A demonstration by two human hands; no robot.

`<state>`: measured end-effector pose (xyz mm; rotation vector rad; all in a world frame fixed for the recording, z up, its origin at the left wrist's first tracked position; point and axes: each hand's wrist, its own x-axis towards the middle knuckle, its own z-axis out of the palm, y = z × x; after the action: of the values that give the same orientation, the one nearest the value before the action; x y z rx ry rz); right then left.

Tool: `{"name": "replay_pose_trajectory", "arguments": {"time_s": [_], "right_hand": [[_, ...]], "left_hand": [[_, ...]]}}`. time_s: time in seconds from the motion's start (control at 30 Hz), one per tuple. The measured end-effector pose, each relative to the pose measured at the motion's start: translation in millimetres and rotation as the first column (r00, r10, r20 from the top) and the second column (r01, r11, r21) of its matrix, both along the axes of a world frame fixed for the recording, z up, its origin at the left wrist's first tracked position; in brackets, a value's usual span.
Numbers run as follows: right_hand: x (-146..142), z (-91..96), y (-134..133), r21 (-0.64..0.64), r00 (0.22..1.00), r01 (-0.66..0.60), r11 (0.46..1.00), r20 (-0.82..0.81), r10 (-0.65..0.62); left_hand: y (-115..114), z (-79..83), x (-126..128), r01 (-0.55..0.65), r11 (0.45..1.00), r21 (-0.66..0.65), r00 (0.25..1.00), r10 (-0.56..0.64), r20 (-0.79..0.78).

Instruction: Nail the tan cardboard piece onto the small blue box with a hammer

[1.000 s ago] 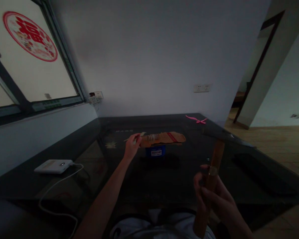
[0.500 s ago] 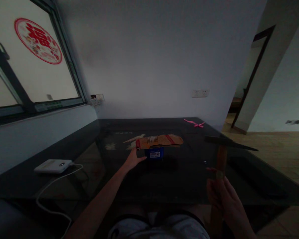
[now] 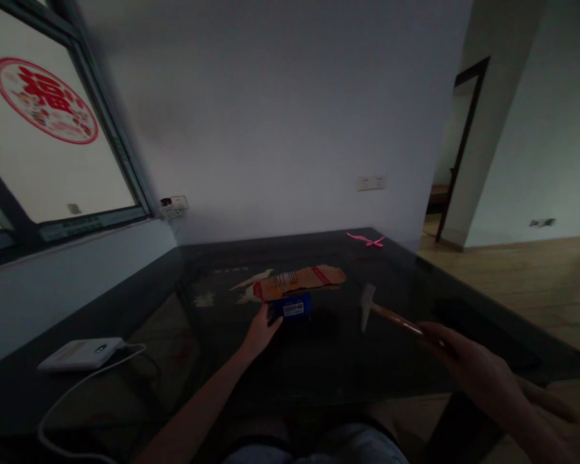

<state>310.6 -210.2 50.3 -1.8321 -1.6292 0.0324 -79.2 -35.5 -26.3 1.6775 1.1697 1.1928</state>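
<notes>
My right hand [image 3: 457,351] is closed around the wooden handle of a hammer [image 3: 399,319]. The hammer's metal head points left over the dark tabletop, apart from other things. My left hand [image 3: 263,327] grips the left end of a small blue box [image 3: 294,307], with the thumb at its front and the other fingers mostly hidden behind. On top of the box lies a flat brown cardboard piece [image 3: 302,282] with red stripes and a barcode, its left end just above my left hand.
The glossy dark table [image 3: 338,370] stands against the wall. A white power bank [image 3: 82,354] with a white cable lies at its left side. A pink ribbon [image 3: 367,240] rests near the back right corner. A dark flat object [image 3: 488,332] lies beyond my right hand.
The hammer has swung from upright to lying low and pointing left, its head lowered toward the table. My left hand stays at the box. The whole view has turned slightly right.
</notes>
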Motion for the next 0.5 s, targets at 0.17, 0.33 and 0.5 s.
{"name": "replay_pose_trajectory", "arguments": {"time_s": [0.17,0.33,0.5], "right_hand": [[-12.9,-4.3,1.1,-0.087,0.973,-0.072,0.994,0.212,0.089],[-28.3,-12.1,20.0,-0.096,0.944,-0.163,0.982,0.275,0.184],[-33.6,-14.9,43.4,-0.074,0.926,-0.255,0.964,0.269,0.266]], "left_hand": [[5.8,-3.5,9.9,0.027,0.998,-0.059,0.993,-0.02,0.116],[9.7,-1.8,24.1,0.063,0.997,-0.037,0.992,-0.058,0.112],[20.2,1.0,48.4,0.072,0.997,-0.04,0.995,-0.069,0.072]]}}
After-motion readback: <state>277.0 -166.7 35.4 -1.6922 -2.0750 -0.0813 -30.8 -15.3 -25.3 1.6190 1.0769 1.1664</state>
